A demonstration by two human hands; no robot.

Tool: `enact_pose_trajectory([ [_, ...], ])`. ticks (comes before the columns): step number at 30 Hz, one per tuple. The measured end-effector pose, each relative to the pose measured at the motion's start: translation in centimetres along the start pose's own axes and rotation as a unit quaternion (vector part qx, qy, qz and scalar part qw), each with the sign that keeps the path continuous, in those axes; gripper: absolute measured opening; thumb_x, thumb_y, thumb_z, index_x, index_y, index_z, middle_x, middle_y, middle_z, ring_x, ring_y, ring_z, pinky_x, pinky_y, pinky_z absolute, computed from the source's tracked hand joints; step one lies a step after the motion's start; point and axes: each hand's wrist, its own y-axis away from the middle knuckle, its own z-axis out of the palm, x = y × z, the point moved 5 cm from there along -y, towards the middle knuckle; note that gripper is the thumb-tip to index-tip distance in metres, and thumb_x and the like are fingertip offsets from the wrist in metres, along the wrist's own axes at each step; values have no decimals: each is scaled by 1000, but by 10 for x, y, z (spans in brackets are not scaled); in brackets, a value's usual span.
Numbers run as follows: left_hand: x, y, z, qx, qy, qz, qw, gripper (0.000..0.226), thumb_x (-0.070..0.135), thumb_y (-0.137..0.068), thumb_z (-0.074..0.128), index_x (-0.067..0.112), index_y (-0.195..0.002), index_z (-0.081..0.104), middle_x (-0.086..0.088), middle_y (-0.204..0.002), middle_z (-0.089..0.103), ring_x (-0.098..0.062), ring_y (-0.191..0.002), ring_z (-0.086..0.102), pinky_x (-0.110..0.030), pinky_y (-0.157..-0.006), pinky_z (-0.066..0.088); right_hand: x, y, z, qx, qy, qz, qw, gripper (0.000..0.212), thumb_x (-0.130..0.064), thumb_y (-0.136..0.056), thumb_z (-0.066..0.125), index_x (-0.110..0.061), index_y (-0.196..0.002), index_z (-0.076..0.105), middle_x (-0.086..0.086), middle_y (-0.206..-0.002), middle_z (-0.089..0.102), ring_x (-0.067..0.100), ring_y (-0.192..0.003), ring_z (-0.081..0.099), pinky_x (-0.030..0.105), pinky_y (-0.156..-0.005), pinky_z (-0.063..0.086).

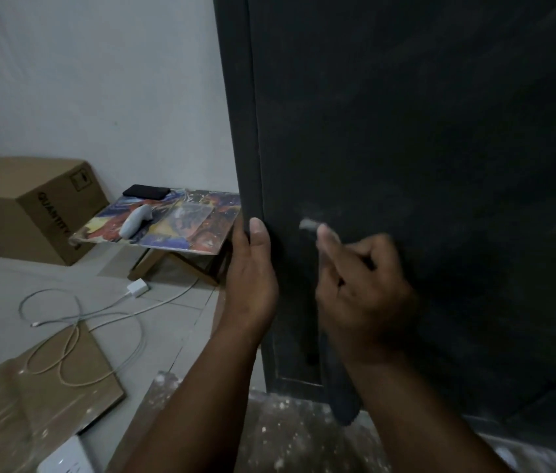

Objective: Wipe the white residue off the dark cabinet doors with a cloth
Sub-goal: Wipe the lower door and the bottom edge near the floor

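Observation:
A tall dark cabinet door (pixel 423 131) fills the right side of the view. A small white smear of residue (pixel 308 222) sits low on it, with faint pale streaks around. My left hand (pixel 251 278) grips the door's left edge, thumb on the front face. My right hand (pixel 365 288) is blurred, its forefinger stretched out with the tip at the smear and the other fingers curled. A dark cloth (pixel 343 390) hangs down below this hand, apparently held in it.
On the left, a cardboard box (pixel 27 206) stands by the wall beside a low colourful folding table (pixel 167 220) carrying a grey controller and a black case. A white charger and cable (pixel 75 322) lie on the floor, with flat cardboard (pixel 41 401) nearby. White flecks litter the floor.

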Motion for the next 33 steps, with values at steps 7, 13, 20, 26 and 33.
enact_pose_trajectory([
  [7,11,7,6,60,0,90,994,60,60,-101,29,31,-153,37,6,-151,51,-6,-137,47,-34,-115,42,-13,-2,8,-53,-19,-21,998,13,-16,-94,77,-20,-107,78,3,-77,58,14,-58,51,29,-44,44],
  [13,7,9,4,49,-25,126,991,51,56,-108,30,35,-153,34,13,-150,48,1,-134,47,-27,-109,42,12,23,2,-177,2,87,980,44,-48,-103,44,-23,-98,80,-11,-79,53,3,-65,44,21,-56,40],
  [20,10,25,20,55,-167,207,962,84,55,-104,39,32,-164,-14,7,-173,-17,0,-157,-11,-15,-122,6,11,-29,-17,42,16,12,999,15,-18,-96,75,-19,-111,80,3,-82,57,12,-64,48,23,-52,36],
  [26,29,24,33,90,-326,382,860,70,42,-107,44,22,-164,8,-25,-170,-10,-37,-159,-13,-49,-130,-2,28,29,-10,-136,0,-6,991,17,-28,-98,65,-25,-105,81,-3,-78,55,12,-57,49,23,-47,37],
  [33,36,1,39,134,-378,442,803,76,48,-106,45,37,-164,-2,-22,-169,0,-32,-158,-15,-55,-128,-4,51,-3,-40,11,18,9,1000,19,-12,-95,73,-19,-111,80,4,-80,59,18,-62,54,32,-48,47],
])
